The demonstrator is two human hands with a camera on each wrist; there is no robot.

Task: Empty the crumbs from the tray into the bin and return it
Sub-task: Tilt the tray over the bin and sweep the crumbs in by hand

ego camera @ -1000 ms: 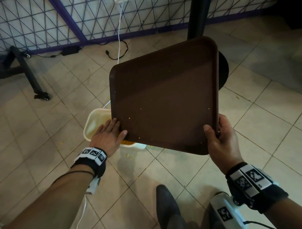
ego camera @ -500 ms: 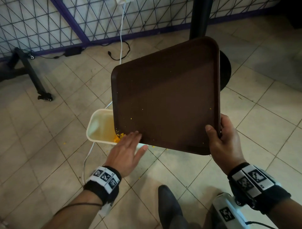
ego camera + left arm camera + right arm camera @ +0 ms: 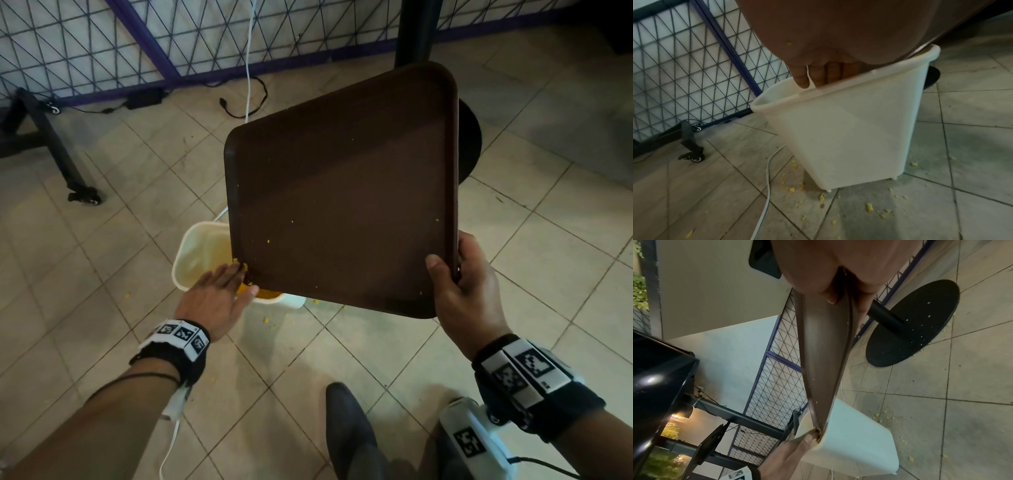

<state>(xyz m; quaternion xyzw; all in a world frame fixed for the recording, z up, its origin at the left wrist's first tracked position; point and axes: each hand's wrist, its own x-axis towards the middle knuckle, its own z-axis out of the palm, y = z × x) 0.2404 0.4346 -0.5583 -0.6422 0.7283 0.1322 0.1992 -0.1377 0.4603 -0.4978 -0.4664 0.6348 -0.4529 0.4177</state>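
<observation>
A tiled floor (image 3: 78,274) runs under both hands, with a wire mesh fence (image 3: 102,37) on a purple frame beyond them and a white cable (image 3: 249,58) trailing down from it. The right hand (image 3: 469,291) holds the brown tray (image 3: 342,192) by its near right corner, thumb on the upper face and the other fingers curled round the edge beneath. The tray is tilted, its low corner down toward the left hand (image 3: 215,298). That hand is flat, fingers straight and close together, the fingertips (image 3: 236,270) touching the tray's low corner, where a small heap of yellow crumbs (image 3: 245,267) sits. Directly under that corner and under the left hand's fingers stands the white bin (image 3: 849,126), open at the top; the left wrist view shows the fingers reaching over its rim. More yellow crumbs lie scattered on the tiles (image 3: 869,207) around the bin's foot. Beyond the right hand, partly hidden by the tray, a round black table base (image 3: 920,321) with its post stands on the floor. A dark shoe (image 3: 346,428) shows between the two forearms.
</observation>
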